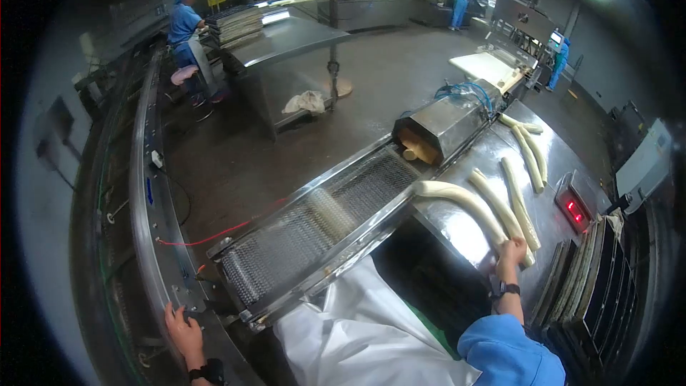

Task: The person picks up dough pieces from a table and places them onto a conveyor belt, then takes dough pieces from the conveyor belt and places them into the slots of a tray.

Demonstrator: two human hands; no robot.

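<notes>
My right hand (511,253) is closed around the near end of a long, curved dough rope (466,198). This rope arches over the steel table (457,225) to the edge of the mesh conveyor (314,225). Beside it lie two more dough ropes, one (494,200) close to my fingers and another (520,207) farther right. Several others (532,150) rest toward the table's far end. At lower left, my left hand (184,332) has its fingers spread against the metal rail (146,207) and holds nothing.
A metal hood (443,125) covers part of the conveyor. A red digital display (574,207) stands at the table's right edge, above stacked trays (593,286). White sheeting (364,322) hangs in front of me. Co-workers in blue (184,25) stand farther off.
</notes>
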